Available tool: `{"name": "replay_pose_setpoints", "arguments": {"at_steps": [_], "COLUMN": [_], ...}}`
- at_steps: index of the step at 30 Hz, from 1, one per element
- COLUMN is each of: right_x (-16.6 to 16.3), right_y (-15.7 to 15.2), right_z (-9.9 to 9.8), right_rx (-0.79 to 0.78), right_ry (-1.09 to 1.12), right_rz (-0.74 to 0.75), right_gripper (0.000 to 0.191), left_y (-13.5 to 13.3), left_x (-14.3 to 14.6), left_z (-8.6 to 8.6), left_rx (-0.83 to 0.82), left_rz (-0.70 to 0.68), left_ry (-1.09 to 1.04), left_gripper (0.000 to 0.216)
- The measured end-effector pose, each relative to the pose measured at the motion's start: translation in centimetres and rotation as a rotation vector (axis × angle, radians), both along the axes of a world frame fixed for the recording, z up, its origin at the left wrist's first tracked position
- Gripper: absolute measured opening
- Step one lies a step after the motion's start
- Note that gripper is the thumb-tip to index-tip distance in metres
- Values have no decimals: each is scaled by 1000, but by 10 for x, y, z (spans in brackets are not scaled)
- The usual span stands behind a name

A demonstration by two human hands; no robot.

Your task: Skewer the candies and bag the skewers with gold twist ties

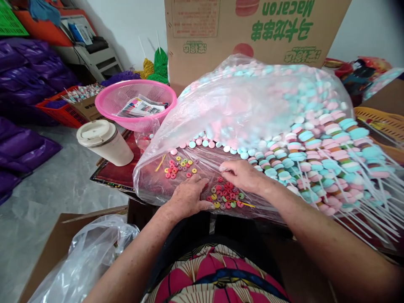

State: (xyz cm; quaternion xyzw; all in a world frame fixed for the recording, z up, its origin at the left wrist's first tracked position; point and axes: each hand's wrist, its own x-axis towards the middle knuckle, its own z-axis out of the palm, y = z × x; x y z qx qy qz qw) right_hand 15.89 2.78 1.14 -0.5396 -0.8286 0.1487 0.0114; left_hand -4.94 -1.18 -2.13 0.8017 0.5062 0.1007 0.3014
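Note:
My left hand (189,197) lies low over the clear plastic sheet (151,176), its thumb spread from its fingers. It rests between two groups of small ring-shaped candies, a smaller group (181,165) beyond its fingertips and a larger, mostly red group (227,194) right of its thumb. Above that larger group, my right hand (241,173) is closed in a pinch; whatever is between its fingertips is too small to make out. Pink, blue and white candy discs (202,141) are scattered beyond both hands. Right of my right hand, finished-looking candy skewers (334,160) on white sticks lie piled up.
A big plastic bag (240,101) full of pastel discs fills the table's back, before a cardboard box (205,38). To the left stand a pink basket (104,99) with packets and a lidded white cup (107,145). A yellow basket (378,120) is far right.

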Motion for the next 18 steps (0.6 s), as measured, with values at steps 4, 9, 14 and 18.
{"name": "replay_pose_setpoints", "arguments": {"at_steps": [4, 9, 14, 18], "right_x": [9, 35, 47, 69], "right_y": [-34, -71, -80, -60], "right_z": [3, -10, -7, 9], "right_rx": [-10, -154, -212, -118], "right_ry": [-136, -257, -256, -208], "right_rz": [30, 36, 44, -61], "right_gripper": [19, 17, 20, 19], "left_y": [0, 0, 6, 6], "left_x": [3, 0, -10, -24], "left_z": [6, 12, 10, 8], "left_rx": [-4, -2, 2, 33], "left_rz": [-58, -61, -54, -61], "left_ry": [98, 213, 272, 248], "left_gripper": [64, 60, 51, 50]}}
